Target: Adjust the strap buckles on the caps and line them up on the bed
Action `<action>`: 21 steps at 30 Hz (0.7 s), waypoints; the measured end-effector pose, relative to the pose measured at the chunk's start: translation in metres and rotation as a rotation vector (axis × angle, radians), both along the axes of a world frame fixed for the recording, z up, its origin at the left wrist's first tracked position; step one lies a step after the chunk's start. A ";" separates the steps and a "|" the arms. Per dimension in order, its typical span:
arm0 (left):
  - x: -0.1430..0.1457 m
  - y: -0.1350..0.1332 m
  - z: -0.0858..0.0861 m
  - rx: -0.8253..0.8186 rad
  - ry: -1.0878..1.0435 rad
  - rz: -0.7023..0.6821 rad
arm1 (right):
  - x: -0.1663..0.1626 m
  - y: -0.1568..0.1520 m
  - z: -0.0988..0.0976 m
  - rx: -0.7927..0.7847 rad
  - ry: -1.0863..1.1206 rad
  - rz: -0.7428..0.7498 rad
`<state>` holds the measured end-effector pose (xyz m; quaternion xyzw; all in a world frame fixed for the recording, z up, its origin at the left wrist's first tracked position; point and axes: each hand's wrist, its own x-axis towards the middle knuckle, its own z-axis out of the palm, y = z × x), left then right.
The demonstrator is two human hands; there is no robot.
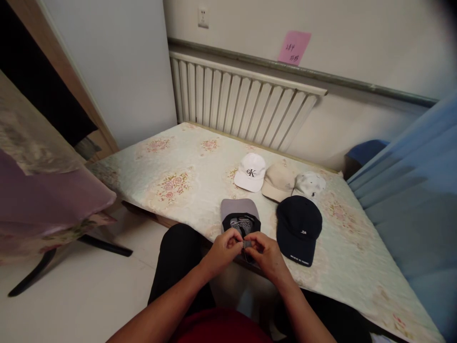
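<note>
A grey cap (pixel 238 209) lies upside down at the near edge of the bed, brim pointing away, its dark inside facing up. My left hand (pixel 223 250) and my right hand (pixel 266 253) meet at the cap's back, both pinching its strap (pixel 246 244). Just right of them lies a navy cap (pixel 299 228). Farther back sit a white cap (pixel 251 171) with a black logo, a beige cap (pixel 277 182) and a pale speckled cap (pixel 310 184) in a row.
The caps rest on a floral mattress (pixel 178 171). A white radiator (pixel 239 102) lines the wall behind, with a pink note (pixel 293 47) above. Blue fabric (pixel 414 190) hangs at right. A purple cushion (pixel 43 195) is at left. White floor lies below.
</note>
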<state>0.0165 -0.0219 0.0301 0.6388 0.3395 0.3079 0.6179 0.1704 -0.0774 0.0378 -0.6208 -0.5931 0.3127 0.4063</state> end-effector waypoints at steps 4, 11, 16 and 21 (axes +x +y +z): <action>0.003 0.001 -0.003 -0.025 0.005 0.043 | -0.003 0.000 0.003 0.069 -0.082 0.035; 0.004 0.003 -0.006 -0.018 0.012 0.042 | -0.008 0.001 0.007 0.122 -0.163 0.055; 0.002 0.006 -0.012 -0.020 -0.011 -0.003 | -0.008 0.001 0.004 0.146 -0.182 0.048; -0.006 0.011 -0.007 -0.107 -0.074 -0.113 | -0.006 0.001 0.000 0.135 -0.155 0.050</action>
